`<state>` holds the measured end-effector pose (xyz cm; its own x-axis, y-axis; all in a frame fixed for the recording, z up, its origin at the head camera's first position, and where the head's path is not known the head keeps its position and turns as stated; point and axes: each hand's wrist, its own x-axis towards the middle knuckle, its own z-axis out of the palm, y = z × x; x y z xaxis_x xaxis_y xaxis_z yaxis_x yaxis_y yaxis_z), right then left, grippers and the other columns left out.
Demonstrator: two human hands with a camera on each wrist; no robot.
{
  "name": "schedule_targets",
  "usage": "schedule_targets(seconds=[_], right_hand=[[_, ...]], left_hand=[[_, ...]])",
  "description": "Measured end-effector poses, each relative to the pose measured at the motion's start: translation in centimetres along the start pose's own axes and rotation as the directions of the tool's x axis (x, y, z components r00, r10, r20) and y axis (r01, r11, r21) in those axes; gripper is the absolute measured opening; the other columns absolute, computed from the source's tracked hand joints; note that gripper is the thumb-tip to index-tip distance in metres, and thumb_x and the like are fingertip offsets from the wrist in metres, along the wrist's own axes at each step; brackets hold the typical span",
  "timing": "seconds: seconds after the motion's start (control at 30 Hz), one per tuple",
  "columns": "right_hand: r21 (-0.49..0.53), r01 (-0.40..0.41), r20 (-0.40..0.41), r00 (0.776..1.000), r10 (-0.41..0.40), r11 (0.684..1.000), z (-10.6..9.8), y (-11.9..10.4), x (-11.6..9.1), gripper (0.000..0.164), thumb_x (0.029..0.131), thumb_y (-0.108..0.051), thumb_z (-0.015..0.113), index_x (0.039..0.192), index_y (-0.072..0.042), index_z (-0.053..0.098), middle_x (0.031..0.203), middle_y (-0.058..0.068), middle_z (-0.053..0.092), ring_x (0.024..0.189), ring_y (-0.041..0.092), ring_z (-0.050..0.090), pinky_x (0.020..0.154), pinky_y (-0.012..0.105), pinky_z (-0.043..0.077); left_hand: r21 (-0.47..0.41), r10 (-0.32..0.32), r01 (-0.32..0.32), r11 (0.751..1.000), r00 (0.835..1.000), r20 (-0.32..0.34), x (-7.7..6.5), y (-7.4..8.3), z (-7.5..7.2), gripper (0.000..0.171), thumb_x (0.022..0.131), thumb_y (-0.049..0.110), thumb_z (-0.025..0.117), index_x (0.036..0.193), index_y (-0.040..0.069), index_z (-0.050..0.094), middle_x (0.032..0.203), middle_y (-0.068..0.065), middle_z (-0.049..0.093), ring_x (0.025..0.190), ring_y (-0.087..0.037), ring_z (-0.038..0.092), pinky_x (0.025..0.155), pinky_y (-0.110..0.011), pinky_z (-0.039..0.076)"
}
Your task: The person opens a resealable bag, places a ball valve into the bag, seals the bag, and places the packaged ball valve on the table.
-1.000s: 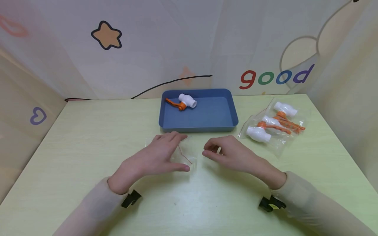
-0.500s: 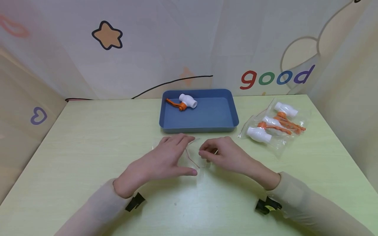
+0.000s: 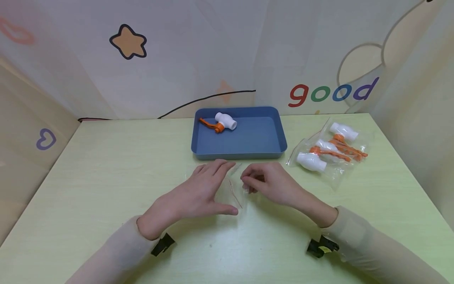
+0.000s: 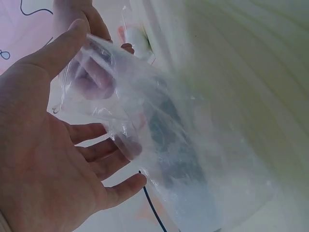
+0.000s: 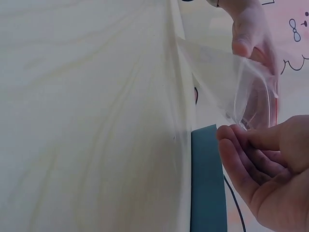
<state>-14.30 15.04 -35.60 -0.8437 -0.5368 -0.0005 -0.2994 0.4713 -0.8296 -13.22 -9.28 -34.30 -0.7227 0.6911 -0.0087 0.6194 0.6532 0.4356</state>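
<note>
A clear zip bag with a thin red line along its mouth stands between the two hands, over the table in front of the tray. My left hand is at its left side, fingers extended and well apart from the thumb. In the left wrist view the left thumb touches the bag's edge, and some fingertips show through the plastic. My right hand pinches the bag's right side between thumb and curled fingers; in the right wrist view, the right fingertips meet the film's edge. No object shows inside the bag.
Behind the hands, a blue tray holds a white ball valve with an orange lever. To the right lie clear bags with several similar valves. A printed curtain hangs along the table's back edge.
The right hand has moved left to the bag and now pinches its side. The left hand has shifted slightly right with the bag, whose mouth line has moved right too.
</note>
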Motion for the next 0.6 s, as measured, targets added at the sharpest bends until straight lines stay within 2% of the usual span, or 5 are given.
schedule_targets(seconds=[0.17, 0.37, 0.6], right_hand=[[0.025, 0.003, -0.011, 1.000, -0.003, 1.000, -0.19, 0.14, 0.04, 0.006, 0.100, -0.005, 0.067, 0.102, -0.002, 0.072, 0.082, 0.001, 0.069, 0.074, 0.017, 0.066, 0.072, 0.040, 0.060], [0.036, -0.025, -0.019, 0.999, 0.026, 0.999, -0.38, 0.08, 0.00, 0.008, 0.102, -0.008, 0.065, 0.102, -0.007, 0.073, 0.082, 0.001, 0.068, 0.075, 0.018, 0.066, 0.073, 0.044, 0.060], [0.065, -0.056, -0.031, 0.998, 0.058, 0.996, -0.60, -0.09, -0.09, 0.010, 0.103, -0.010, 0.064, 0.105, -0.005, 0.072, 0.083, 0.003, 0.068, 0.076, 0.020, 0.066, 0.074, 0.044, 0.059]], left_hand=[[0.005, -0.013, 0.013, 1.000, 1.000, 0.011, -0.18, -0.01, 0.07, 0.120, 0.077, 0.061, 0.085, 0.163, 0.006, 0.021, 0.159, -0.013, 0.032, 0.147, -0.027, 0.029, 0.118, -0.055, 0.023], [0.048, -0.028, 0.027, 0.998, 0.999, 0.016, -0.36, -0.16, 0.25, 0.132, 0.070, 0.056, 0.092, 0.164, 0.007, 0.014, 0.162, -0.016, 0.026, 0.149, -0.031, 0.022, 0.119, -0.056, 0.020], [0.068, -0.036, 0.035, 0.997, 0.999, 0.013, -0.33, -0.45, 0.42, 0.128, 0.073, 0.053, 0.091, 0.164, 0.009, 0.014, 0.160, -0.016, 0.027, 0.149, -0.031, 0.021, 0.119, -0.056, 0.019]])
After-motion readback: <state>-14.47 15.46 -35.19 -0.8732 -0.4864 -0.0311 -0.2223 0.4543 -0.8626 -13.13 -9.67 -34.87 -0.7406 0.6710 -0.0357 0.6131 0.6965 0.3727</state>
